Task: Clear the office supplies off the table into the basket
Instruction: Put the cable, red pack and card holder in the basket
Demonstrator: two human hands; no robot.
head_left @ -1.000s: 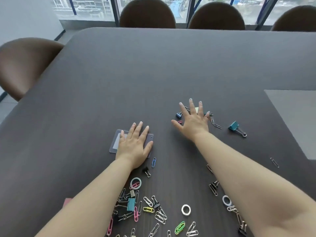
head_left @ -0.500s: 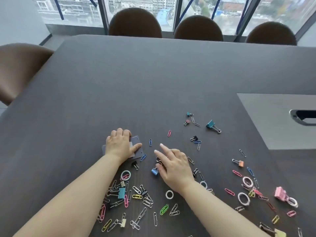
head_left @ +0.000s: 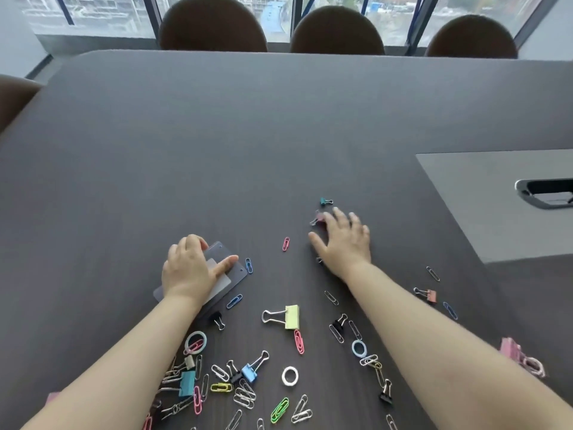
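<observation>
Several paper clips, binder clips and rings lie scattered on the dark table (head_left: 248,135). My left hand (head_left: 187,270) rests on a translucent grey card sleeve (head_left: 231,270), fingers curled over its far edge and thumb pressed on top. My right hand (head_left: 342,240) lies flat with fingers spread, fingertips touching a small pink binder clip (head_left: 317,218). A teal mini clip (head_left: 324,201) sits just beyond it and a pink paper clip (head_left: 286,243) to its left. A yellow binder clip (head_left: 293,316) and a blue binder clip (head_left: 249,372) lie between my forearms. No basket is in view.
A grey inset panel (head_left: 465,197) with a cable slot (head_left: 545,193) takes up the right side of the table. Three brown chairs (head_left: 336,29) stand along the far edge. A pink binder clip (head_left: 511,352) and an orange one (head_left: 431,295) lie right of my right arm.
My right hand has moved away from me, from the near blue clip to the far clips. My left hand has turned the card sleeve, its thumb now stretched across it.
</observation>
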